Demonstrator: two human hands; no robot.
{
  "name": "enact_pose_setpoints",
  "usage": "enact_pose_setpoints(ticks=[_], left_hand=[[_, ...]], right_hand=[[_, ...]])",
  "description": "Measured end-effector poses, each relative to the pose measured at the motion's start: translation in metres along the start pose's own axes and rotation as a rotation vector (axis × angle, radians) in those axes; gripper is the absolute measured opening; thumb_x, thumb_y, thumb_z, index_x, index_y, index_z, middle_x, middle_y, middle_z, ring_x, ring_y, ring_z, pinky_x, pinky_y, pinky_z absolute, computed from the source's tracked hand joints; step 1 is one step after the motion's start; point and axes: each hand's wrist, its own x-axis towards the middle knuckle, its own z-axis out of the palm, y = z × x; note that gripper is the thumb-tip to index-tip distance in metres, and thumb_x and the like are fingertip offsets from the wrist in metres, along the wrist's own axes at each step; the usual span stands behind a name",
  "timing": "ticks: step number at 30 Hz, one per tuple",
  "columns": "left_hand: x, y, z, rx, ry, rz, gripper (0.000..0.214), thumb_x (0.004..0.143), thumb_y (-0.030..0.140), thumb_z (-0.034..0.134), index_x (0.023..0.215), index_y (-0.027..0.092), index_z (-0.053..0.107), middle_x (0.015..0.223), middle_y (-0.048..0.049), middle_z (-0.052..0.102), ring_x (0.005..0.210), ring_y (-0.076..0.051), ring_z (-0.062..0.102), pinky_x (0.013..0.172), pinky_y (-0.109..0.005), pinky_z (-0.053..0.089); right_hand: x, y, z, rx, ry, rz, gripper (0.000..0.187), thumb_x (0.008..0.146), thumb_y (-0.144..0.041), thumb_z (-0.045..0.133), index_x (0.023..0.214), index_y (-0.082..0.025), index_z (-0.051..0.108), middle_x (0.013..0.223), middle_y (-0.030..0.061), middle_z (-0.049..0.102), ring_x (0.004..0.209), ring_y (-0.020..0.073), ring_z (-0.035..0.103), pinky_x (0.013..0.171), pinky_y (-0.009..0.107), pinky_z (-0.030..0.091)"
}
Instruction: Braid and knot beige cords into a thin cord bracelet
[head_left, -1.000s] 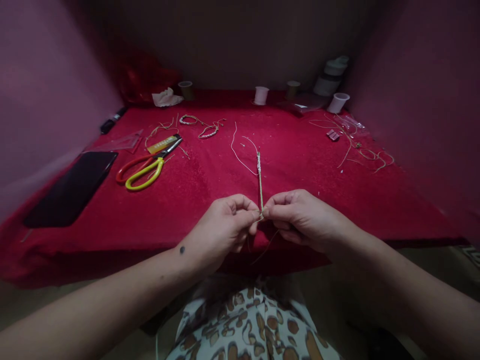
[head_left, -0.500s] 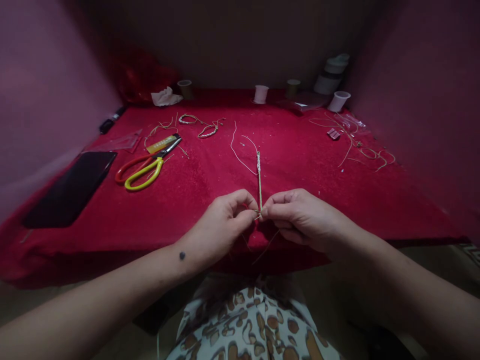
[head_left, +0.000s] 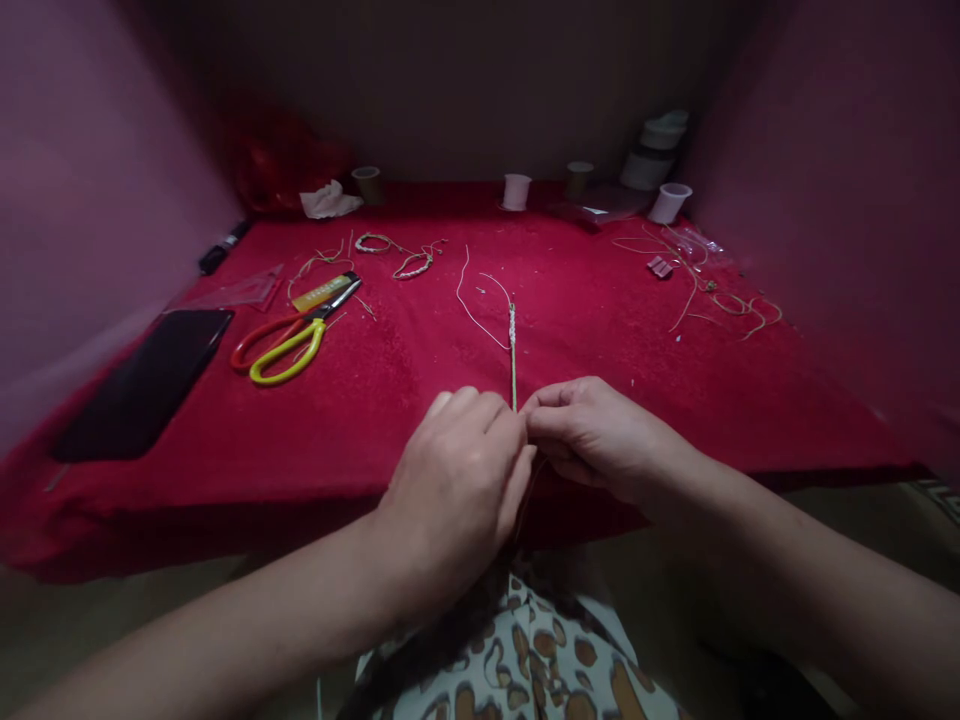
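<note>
A light cord (head_left: pixel 514 380) runs straight toward me over the red cloth, with a short braided white part (head_left: pixel 512 325) at its far end. From that braid a thin white thread (head_left: pixel 466 300) curves off to the left. My left hand (head_left: pixel 461 465) is closed at the cord's near end, its back turned up, so its fingertips are hidden. Right beside it, my right hand (head_left: pixel 581 425) pinches at the same end of the cord. Loose thin strands hang below the two hands near the table's front edge.
Left lie scissors (head_left: pixel 289 350) with red and yellow handles, a yellow packet (head_left: pixel 322 293), a dark phone-like slab (head_left: pixel 146 380) and two braided bracelets (head_left: pixel 412 265). Thread spools (head_left: pixel 516 192) and a bottle (head_left: pixel 654 150) stand at the back. Tangled cords (head_left: pixel 712 290) lie right.
My left hand has rolled over, from a fingertip pinch to back-up, and now covers the cord's near end. My right hand stays pinched in nearly the same place.
</note>
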Motion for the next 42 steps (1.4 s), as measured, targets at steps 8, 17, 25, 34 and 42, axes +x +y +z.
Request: enact_pose_setpoints(ticks=[8, 17, 25, 34, 42], left_hand=[[-0.023, 0.002, 0.031, 0.266, 0.143, 0.123, 0.019, 0.083, 0.012, 0.041, 0.072, 0.016, 0.057, 0.056, -0.0024, 0.050, 0.053, -0.017, 0.042, 0.054, -0.031, 0.031], [-0.020, 0.002, 0.030, 0.378, 0.121, 0.154, 0.021, 0.080, 0.006, 0.039, 0.083, 0.012, 0.059, 0.056, -0.0031, 0.053, 0.052, -0.020, 0.048, 0.051, -0.032, 0.037], [-0.047, 0.022, 0.029, 0.243, -0.036, 0.249, 0.013, 0.076, 0.009, 0.047, 0.068, 0.016, 0.054, 0.056, -0.0023, 0.053, 0.051, -0.018, 0.046, 0.050, -0.031, 0.037], [-0.026, -0.006, -0.022, -0.543, -0.085, -0.392, 0.017, 0.084, 0.031, 0.049, 0.086, 0.017, 0.059, 0.067, 0.0006, 0.060, 0.054, -0.008, 0.053, 0.049, -0.017, 0.039], [0.008, -0.011, 0.009, -1.232, -0.349, -0.725, 0.022, 0.081, 0.031, 0.052, 0.070, 0.012, 0.055, 0.042, 0.0020, 0.052, 0.025, -0.006, 0.039, 0.027, -0.015, 0.027]], right_hand=[[-0.001, -0.001, -0.004, 0.022, -0.014, -0.010, 0.016, 0.068, -0.013, 0.059, 0.054, -0.015, 0.053, 0.038, -0.0077, 0.035, 0.029, 0.0033, 0.029, 0.029, 0.018, 0.017], [0.001, 0.004, -0.009, -0.023, -0.022, -0.095, 0.017, 0.069, -0.017, 0.063, 0.054, -0.014, 0.055, 0.037, -0.0066, 0.040, 0.029, 0.0040, 0.033, 0.030, 0.018, 0.019], [-0.001, 0.003, -0.007, -0.041, 0.015, -0.104, 0.016, 0.068, -0.015, 0.061, 0.054, -0.014, 0.055, 0.036, -0.0067, 0.039, 0.028, 0.0042, 0.032, 0.030, 0.019, 0.017], [0.000, 0.005, -0.009, -0.009, -0.017, -0.123, 0.021, 0.067, -0.015, 0.061, 0.050, -0.015, 0.048, 0.037, -0.0076, 0.038, 0.028, 0.0029, 0.032, 0.030, 0.018, 0.016], [0.000, 0.004, -0.012, -0.021, -0.055, -0.131, 0.020, 0.068, -0.014, 0.057, 0.050, -0.015, 0.048, 0.039, -0.0065, 0.041, 0.029, 0.0027, 0.034, 0.030, 0.017, 0.017]])
